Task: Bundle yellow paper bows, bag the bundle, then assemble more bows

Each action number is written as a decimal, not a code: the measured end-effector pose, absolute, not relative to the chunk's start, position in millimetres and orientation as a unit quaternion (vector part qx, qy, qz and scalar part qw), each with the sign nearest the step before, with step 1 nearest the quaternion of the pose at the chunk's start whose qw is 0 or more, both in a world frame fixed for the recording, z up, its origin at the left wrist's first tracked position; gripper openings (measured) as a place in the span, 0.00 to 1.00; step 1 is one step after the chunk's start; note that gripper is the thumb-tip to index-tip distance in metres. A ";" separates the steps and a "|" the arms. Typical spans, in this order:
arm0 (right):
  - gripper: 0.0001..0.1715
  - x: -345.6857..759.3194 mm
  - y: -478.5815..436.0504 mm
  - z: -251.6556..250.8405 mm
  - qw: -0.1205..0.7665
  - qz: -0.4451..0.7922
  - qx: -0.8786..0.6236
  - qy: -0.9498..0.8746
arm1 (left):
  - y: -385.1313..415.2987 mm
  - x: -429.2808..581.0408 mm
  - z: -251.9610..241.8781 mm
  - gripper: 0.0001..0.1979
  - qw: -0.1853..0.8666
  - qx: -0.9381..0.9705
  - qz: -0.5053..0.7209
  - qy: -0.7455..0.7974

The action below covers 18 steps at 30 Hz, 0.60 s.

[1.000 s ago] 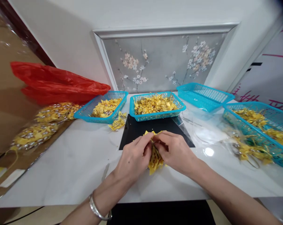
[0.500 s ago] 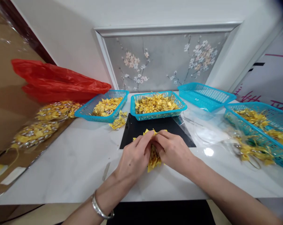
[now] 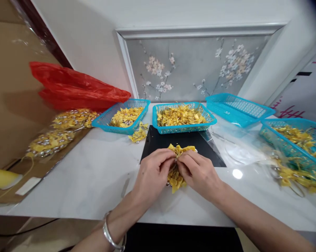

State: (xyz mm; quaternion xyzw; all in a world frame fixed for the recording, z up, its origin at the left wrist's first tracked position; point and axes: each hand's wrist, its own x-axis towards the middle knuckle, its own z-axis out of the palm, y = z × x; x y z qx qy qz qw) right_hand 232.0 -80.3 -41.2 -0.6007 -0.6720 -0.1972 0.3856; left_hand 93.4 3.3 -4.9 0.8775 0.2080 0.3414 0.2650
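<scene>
A cluster of yellow ribbon bows (image 3: 178, 182) with silvery beads lies at the front edge of a black mat (image 3: 158, 141). My left hand (image 3: 155, 171) and my right hand (image 3: 197, 170) meet over its middle, fingertips pinched together on thin golden strings (image 3: 177, 150). The knuckles hide the exact grip and part of the bows. Just behind the mat stands a blue basket (image 3: 184, 129) heaped with more yellow bows and strings. A few loose bows (image 3: 139, 134) lie to the left of it.
Another blue basket (image 3: 113, 129) of bows stands at left, near a red plastic bag (image 3: 76, 87) and bagged beaded bows (image 3: 51, 141). A yellow spool (image 3: 3, 179) lies at far left. To the right are a blue basket (image 3: 239, 108), clear plastic, and a basket of bows (image 3: 291, 143).
The view has shifted slightly left, so everything appears further right. My hands stay together over the bows, with the fingertips slightly apart from before and more of the cluster showing.
</scene>
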 end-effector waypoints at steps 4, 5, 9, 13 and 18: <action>0.12 231.8 -81.6 -41.6 0.388 -0.196 -0.592 -0.679 | 8.8 96.1 -4.5 0.13 0.244 0.891 0.338 0.179; 0.12 231.9 -81.8 -41.5 0.387 -0.195 -0.591 -0.680 | 9.8 96.4 -4.8 0.13 0.237 0.895 0.337 0.170; 0.12 233.0 -81.7 -41.7 0.381 -0.193 -0.593 -0.683 | 14.2 95.3 -7.2 0.14 0.205 0.915 0.326 0.122; 0.12 233.9 -81.6 -42.8 0.381 -0.187 -0.597 -0.681 | 19.2 94.3 -8.2 0.14 0.173 0.935 0.301 0.075; 0.12 235.9 -82.7 -42.2 0.389 -0.161 -0.601 -0.679 | 19.8 95.7 -3.5 0.12 0.158 0.940 0.295 0.067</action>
